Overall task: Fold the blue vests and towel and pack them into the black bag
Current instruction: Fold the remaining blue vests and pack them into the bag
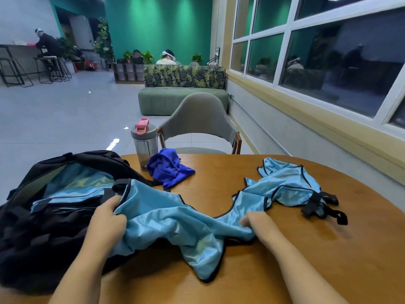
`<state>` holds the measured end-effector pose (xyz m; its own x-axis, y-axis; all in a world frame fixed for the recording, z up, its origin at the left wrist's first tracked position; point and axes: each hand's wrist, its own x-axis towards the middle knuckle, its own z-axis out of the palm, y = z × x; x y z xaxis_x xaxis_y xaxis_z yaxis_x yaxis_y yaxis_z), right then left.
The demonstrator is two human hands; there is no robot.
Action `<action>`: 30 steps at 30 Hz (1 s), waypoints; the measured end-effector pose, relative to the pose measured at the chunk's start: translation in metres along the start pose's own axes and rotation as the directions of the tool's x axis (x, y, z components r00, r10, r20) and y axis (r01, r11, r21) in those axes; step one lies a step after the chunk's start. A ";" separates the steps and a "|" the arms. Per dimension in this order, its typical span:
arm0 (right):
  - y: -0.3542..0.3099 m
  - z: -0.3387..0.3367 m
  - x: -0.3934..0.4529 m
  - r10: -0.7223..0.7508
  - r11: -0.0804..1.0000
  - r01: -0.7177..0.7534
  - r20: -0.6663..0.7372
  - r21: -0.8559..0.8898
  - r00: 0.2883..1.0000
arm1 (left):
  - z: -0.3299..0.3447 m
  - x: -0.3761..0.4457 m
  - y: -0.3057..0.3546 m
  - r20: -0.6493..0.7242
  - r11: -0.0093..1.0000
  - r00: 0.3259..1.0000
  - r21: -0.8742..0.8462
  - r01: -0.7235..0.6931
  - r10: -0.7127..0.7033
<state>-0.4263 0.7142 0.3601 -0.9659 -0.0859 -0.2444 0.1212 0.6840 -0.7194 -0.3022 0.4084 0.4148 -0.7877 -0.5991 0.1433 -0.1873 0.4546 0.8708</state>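
Two hands: both grip one light-blue vest (175, 220) stretched across the near edge of the round wooden desk (274, 178).
Left hand (107, 218): at 9 o'clock of the vest, fingers curled over its black-trimmed edge, thumb on top, right beside the bag's open mouth.
Right hand (254, 222): at 3 o'clock of the same vest, fingers closed into the cloth, bunching it against the desk.
Held vest: creased and unfolded, one corner hanging toward 6 o'clock, its upper left edge lying against the bag.
Black bag (32, 227): at 9 o'clock on the desk, unzipped, with light-blue fabric (74, 183) showing inside.
Second vest (289, 185): crumpled at 2 o'clock, touching the held vest's strap end, its black straps (322, 205) trailing toward 3 o'clock.
Towel (168, 167): deep blue, heaped at 12 o'clock, just beside the bag's far rim.
Bottle (144, 143): grey, pink-capped, upright at 12 o'clock, touching the towel's left side.
Chair (199, 119): grey, facing the desk from the far side.
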 end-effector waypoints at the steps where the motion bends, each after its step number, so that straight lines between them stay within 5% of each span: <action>1: 0.004 -0.002 0.000 0.016 1.000 -0.014 -0.085 0.021 0.996 | 0.000 0.001 -0.002 0.028 0.999 0.999 0.031 0.028 -0.029; 6: 0.020 -0.008 0.006 0.138 0.990 -0.126 -0.308 0.058 0.941 | 0.007 0.000 0.002 0.107 0.993 0.994 0.118 0.000 -0.012; 19: 0.022 0.003 0.025 0.187 0.946 -0.106 -0.248 0.306 0.951 | 0.018 -0.005 0.014 0.133 0.969 0.991 -0.244 0.046 -0.014; 24: 0.025 0.003 0.024 0.097 0.958 -0.058 -0.127 0.280 0.987 | 0.024 0.003 -0.009 0.226 0.997 0.974 -0.073 -0.007 0.024; 30: 0.000 0.000 0.012 -0.084 0.972 0.101 -0.084 0.212 0.993 | 0.031 0.004 -0.011 0.482 0.974 0.872 0.227 -0.025 -0.090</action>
<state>-0.4377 0.7136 0.3569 -0.9885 -0.0820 -0.1272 0.0692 0.5025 -0.8618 -0.3221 0.4215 0.3911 -0.9525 -0.2457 -0.1800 -0.2959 0.6070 0.7375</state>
